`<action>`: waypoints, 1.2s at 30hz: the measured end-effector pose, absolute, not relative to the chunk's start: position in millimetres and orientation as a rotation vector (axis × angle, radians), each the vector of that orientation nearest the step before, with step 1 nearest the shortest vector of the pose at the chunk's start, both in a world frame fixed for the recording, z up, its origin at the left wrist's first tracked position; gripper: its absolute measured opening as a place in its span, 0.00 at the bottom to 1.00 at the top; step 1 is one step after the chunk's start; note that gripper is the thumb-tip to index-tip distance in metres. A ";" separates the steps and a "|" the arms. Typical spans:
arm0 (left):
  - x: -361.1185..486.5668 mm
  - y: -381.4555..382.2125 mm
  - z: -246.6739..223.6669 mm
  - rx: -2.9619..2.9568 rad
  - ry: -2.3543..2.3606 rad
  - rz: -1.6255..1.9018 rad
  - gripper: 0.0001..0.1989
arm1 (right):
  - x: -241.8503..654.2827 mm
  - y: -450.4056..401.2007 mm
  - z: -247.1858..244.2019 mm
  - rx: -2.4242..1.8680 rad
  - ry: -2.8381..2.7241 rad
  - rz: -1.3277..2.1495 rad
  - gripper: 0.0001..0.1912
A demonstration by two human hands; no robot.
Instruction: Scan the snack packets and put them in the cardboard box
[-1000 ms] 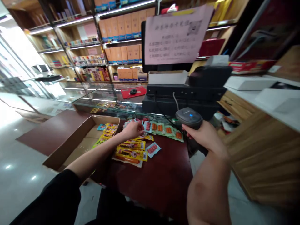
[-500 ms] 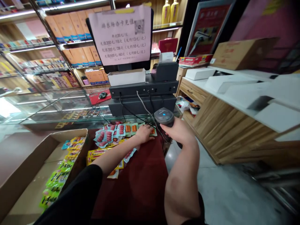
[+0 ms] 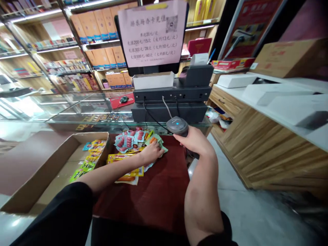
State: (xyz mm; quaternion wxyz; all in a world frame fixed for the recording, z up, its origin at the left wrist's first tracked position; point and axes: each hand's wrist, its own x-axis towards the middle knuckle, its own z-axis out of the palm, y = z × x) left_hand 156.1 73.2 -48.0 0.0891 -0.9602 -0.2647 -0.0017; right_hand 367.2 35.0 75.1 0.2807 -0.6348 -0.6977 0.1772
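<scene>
Pink sign [image 3: 151,37] "充值200元/15次", right hand [image 3: 196,140] clamped round scanner [image 3: 177,125], left hand [image 3: 152,152] on packets [image 3: 153,138], grip unclear

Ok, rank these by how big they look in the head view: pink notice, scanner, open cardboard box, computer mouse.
1. Open cardboard box and pink notice: too close to rank, and the box is nearer the camera.
2. Scanner, partly covered by the right hand.
3. Computer mouse, clearly smallest.
</scene>
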 end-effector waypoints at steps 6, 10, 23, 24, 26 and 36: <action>99.5 39.6 -36.4 -3.065 -1.174 -0.389 0.14 | 340.4 38.3 72.5 -1.563 -2.015 0.628 0.12; 70.5 39.0 -28.0 -3.083 -1.958 -1.008 0.14 | 325.0 40.8 68.8 -1.475 -2.078 0.703 0.12; -10.0 57.3 31.0 -1.876 -2.533 -3.137 0.12 | 265.0 44.6 57.6 -1.168 -2.181 0.771 0.21; -13.5 57.4 32.6 -1.877 -2.531 -3.126 0.13 | 259.3 43.1 57.1 -1.145 -2.184 0.789 0.22; -19.1 58.1 33.7 -1.880 -2.583 -3.063 0.14 | 248.4 39.6 56.4 -1.112 -2.179 0.830 0.23; -26.1 60.3 32.0 -1.999 -2.643 -2.887 0.14 | 229.8 34.4 53.6 -1.096 -2.166 0.868 0.20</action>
